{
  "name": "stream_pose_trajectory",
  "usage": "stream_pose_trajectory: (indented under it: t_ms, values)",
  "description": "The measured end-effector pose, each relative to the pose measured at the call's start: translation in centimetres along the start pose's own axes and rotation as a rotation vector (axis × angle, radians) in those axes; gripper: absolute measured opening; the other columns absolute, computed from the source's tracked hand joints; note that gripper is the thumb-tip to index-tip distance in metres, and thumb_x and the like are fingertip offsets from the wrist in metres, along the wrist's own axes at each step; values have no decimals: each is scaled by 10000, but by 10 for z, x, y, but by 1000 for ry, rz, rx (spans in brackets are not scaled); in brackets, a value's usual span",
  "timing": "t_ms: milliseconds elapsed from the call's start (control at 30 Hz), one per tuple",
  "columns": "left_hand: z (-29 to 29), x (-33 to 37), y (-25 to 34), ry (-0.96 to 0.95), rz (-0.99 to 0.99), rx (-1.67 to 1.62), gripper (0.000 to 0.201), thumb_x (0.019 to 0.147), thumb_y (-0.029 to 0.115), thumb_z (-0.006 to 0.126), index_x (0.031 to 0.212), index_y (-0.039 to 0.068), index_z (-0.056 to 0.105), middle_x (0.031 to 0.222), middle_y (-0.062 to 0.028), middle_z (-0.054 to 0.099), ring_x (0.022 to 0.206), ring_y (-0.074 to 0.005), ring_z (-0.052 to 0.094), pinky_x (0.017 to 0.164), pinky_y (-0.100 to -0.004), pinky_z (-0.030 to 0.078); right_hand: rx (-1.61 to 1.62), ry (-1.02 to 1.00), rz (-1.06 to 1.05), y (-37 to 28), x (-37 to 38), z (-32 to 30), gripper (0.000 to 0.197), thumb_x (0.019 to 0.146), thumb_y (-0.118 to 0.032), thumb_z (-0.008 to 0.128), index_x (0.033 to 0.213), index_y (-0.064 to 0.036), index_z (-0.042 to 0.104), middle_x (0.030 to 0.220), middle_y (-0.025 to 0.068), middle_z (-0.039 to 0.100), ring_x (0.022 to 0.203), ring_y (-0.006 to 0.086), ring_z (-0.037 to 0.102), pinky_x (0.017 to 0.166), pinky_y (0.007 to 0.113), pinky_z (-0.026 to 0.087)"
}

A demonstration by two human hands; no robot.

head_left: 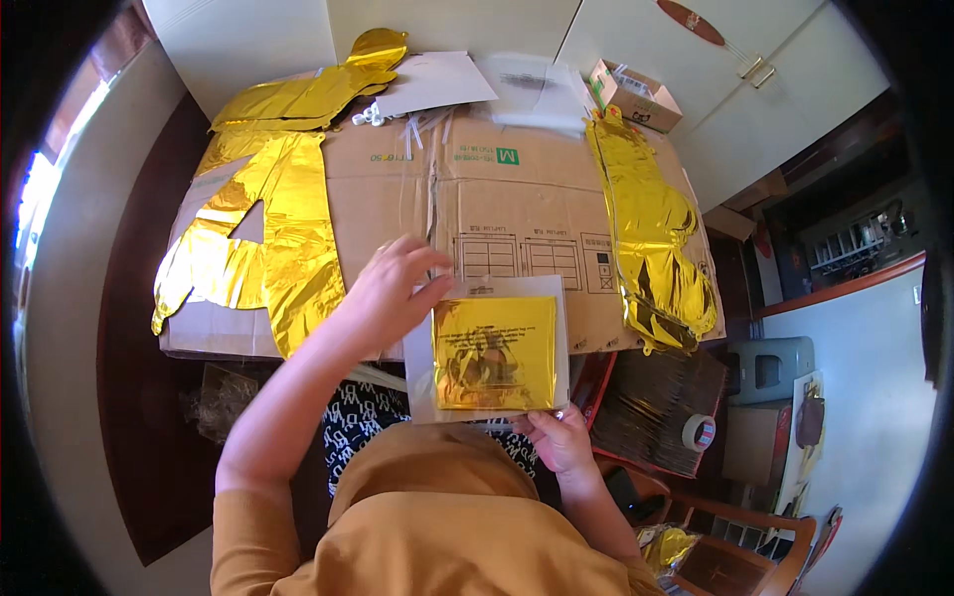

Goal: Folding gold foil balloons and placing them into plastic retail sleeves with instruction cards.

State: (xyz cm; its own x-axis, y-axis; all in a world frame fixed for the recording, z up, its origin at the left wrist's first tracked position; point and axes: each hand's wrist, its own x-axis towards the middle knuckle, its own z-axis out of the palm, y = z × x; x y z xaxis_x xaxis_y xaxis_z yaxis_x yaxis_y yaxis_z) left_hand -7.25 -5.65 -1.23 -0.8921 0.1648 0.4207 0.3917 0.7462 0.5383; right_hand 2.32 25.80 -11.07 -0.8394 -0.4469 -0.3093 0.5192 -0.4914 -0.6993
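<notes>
A flat clear plastic bag [422,363] is held upright at the front edge of the cardboard, with a folded gold foil balloon [495,372] inside it. My right hand [563,438] pinches the bag's lower right corner between thumb and fingers. Beside the bag's upper left corner is my left hand [396,288], its fingers bent and the thumb apart from them. I see nothing in it. A flat gold foil balloon shaped like a letter A [288,219] lies to the left. Another flat gold foil balloon [651,233] with rounded lobes lies to the right.
Beneath everything is a large cardboard sheet [378,199]. At its far side lie more gold foil [288,104], white paper [437,81], small white pieces [370,116] and a small open box [636,94]. A tape roll [699,432] and wooden chair [785,556] are at right.
</notes>
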Motion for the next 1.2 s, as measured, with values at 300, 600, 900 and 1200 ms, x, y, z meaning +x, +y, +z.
stream_pose_trajectory:
  t_ms: [300, 600, 900, 1200]
  values:
    - [22, 54, -11, -689, -543, -481, 193, 840, 198, 760, 900, 14, 766, 770, -51, 717, 682, -121, 613, 663, -306, 506, 12, -15, 36, -1, -4, -3, 311, 941, -68, 659, 1250, -44, 630, 1188, 96, 690, 1017, 206, 669, 850, 384, 563]
    - [22, 44, -10, -657, -616, -362, 210, 831, 226, 802, 894, 28, 770, 756, 1, 704, 690, -62, 580, 618, -256, 473, 9, 39, 88, 5, -7, -9, 324, 931, -48, 656, 1253, -35, 619, 1151, 85, 691, 999, 196, 670, 829, 372, 564]
    - [22, 40, -10, -622, -590, -442, 167, 775, 166, 754, 840, 12, 748, 735, -47, 692, 670, -113, 597, 637, -290, 504, 9, 85, 120, 11, -12, -2, 292, 941, -57, 649, 1231, -26, 628, 1121, 92, 702, 956, 192, 676, 817, 363, 564]
    - [21, 40, -10, -632, -612, -433, 196, 838, 200, 730, 877, 8, 744, 725, -56, 685, 669, -126, 600, 638, -308, 500, -14, 56, 131, 11, -12, -5, 274, 945, -62, 644, 1212, 0, 629, 1073, 138, 722, 936, 223, 706, 787, 350, 563]
